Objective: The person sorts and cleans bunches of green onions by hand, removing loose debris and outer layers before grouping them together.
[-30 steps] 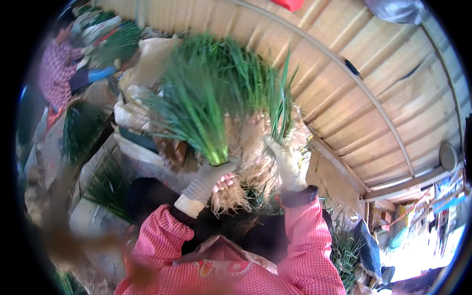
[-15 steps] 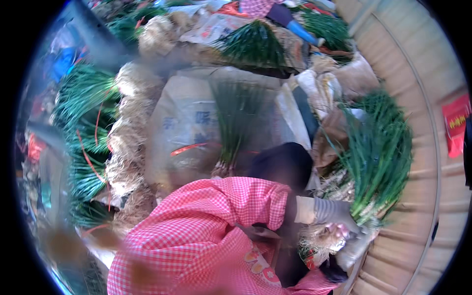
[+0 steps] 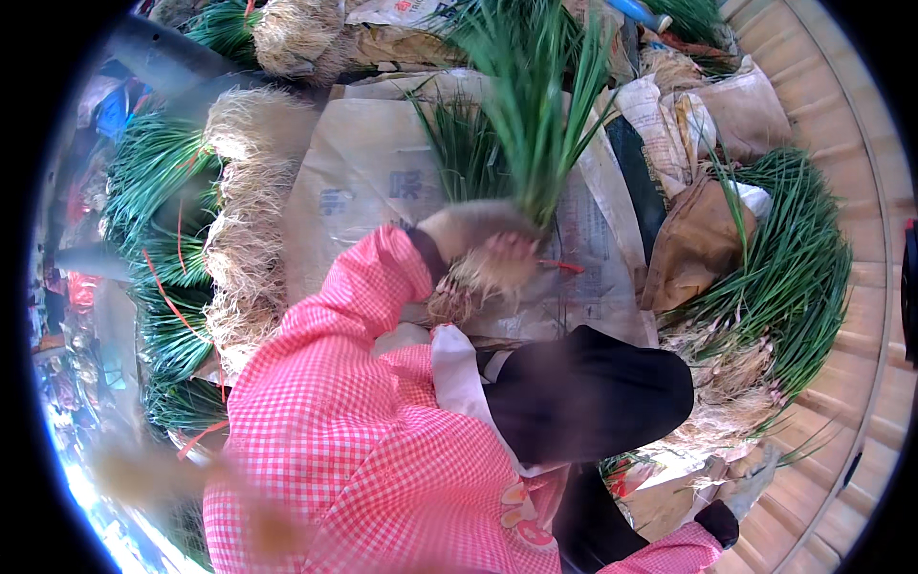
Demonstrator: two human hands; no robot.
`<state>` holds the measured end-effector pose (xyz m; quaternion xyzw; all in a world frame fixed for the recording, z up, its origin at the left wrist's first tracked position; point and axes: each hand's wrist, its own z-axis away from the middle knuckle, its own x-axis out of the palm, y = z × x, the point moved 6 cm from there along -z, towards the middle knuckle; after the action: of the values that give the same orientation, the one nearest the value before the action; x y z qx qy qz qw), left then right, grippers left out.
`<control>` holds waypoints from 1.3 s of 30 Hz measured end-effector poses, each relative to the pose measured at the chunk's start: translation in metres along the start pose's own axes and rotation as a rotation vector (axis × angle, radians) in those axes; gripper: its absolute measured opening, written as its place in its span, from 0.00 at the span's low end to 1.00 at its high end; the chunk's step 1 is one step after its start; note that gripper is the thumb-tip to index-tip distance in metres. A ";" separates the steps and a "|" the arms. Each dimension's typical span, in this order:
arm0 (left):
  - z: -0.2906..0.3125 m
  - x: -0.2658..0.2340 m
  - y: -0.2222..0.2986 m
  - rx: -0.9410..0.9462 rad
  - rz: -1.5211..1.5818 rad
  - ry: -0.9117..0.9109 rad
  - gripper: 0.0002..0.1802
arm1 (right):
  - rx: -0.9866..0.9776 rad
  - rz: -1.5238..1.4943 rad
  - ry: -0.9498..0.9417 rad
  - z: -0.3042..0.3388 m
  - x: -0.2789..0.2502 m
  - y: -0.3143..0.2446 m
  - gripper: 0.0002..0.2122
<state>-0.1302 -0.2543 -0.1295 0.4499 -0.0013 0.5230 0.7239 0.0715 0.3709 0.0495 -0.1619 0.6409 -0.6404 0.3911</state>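
Observation:
My left hand [image 3: 488,234], in a motion-blurred glove, is closed round the lower stems of a bunch of spring onions [image 3: 545,105], leaves up and pale roots hanging below. It is over a flattened sack [image 3: 368,163] where another bunch of spring onions [image 3: 464,148] lies, its roots by my wrist. A red strip [image 3: 564,266] shows beside the held bunch. At the lower right, my gray-gloved right hand [image 3: 753,483] has its fingers stretched out, with nothing visible in them. It is nearest the roots of a loose spring onion pile [image 3: 794,258].
Tied spring onion bundles [image 3: 253,230] are stacked along the left, roots inward. More bundles [image 3: 292,38] and sacks [image 3: 736,110] are at the back. A ridged tan wall or panel [image 3: 841,124] curves along the right. My dark-clad knee [image 3: 593,397] juts beside the flattened sack.
My left hand has swung from the right-hand pile to the flattened sack, bringing a bunch of spring onions. My right hand has moved slightly right, off the roots it was by.

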 end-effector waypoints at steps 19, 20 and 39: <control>0.012 -0.006 -0.102 0.290 -0.969 0.879 0.15 | 0.051 0.298 0.018 0.045 0.046 -0.018 0.20; 0.009 -0.003 -0.105 0.340 -1.056 0.845 0.14 | 0.060 0.214 0.001 0.047 0.047 -0.012 0.20; 0.090 0.308 0.142 1.068 -0.784 0.053 0.20 | -0.158 -0.326 -0.150 0.123 0.086 -0.140 0.16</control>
<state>-0.0564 -0.0730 0.1623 0.7010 0.4400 0.1606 0.5378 0.0620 0.2064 0.1726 -0.3413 0.6236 -0.6290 0.3148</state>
